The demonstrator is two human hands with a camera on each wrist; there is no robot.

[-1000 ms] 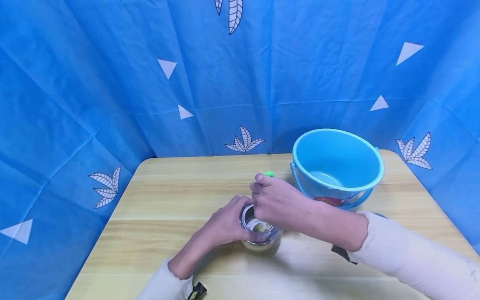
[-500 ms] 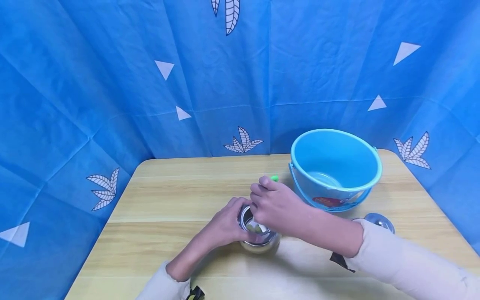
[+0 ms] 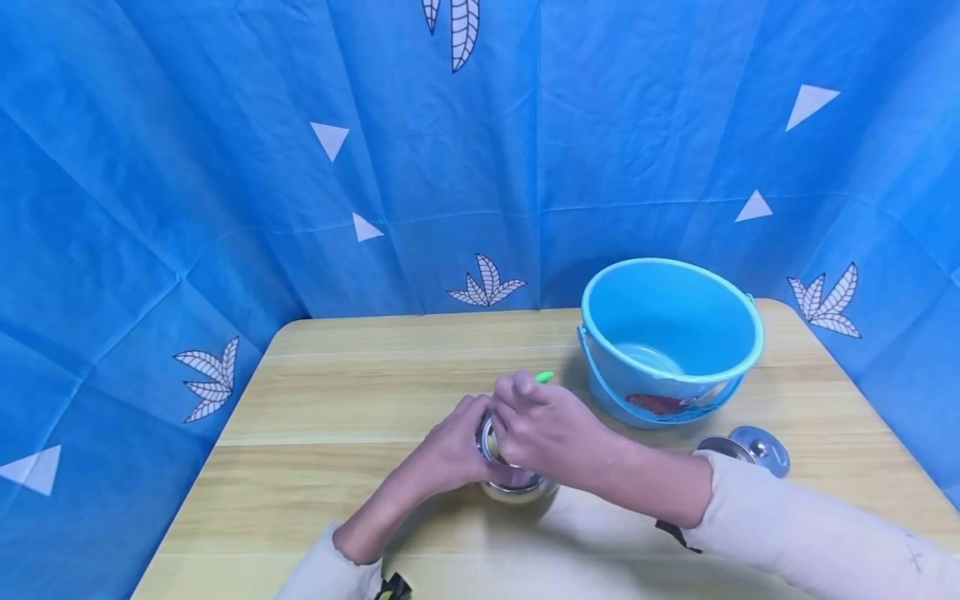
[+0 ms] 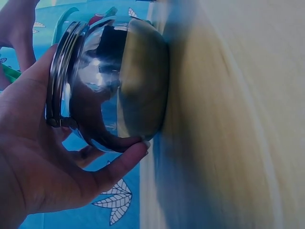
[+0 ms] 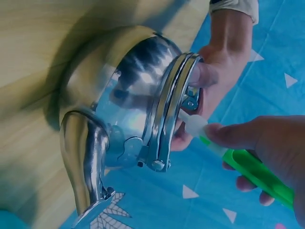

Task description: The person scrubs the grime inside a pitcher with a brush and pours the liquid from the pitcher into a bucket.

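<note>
A shiny round metal kettle (image 3: 517,493) stands on the wooden table with its top uncovered. My left hand (image 3: 448,450) grips it by the rim and belly, thumb and fingers on the metal in the left wrist view. The right hand (image 3: 547,429) is above the mouth, holding a tool (image 5: 257,174) with a green handle and white neck. In the right wrist view the neck runs into the kettle's mouth, so the tool's head is hidden inside. The kettle's curved spout (image 5: 83,157) also shows there.
Behind the right forearm stands a light-blue bucket (image 3: 622,396) with its handle down. A shiny metal lid (image 3: 765,450) lies on the table (image 3: 337,467), partly covered by the right sleeve. Blue patterned cloth (image 3: 420,167) hangs along the back and sides.
My right hand has moved slightly down and towards me over the kettle, lowering the green handle. The sleeve now uncovers more of the lid. The left hand keeps its hold.
</note>
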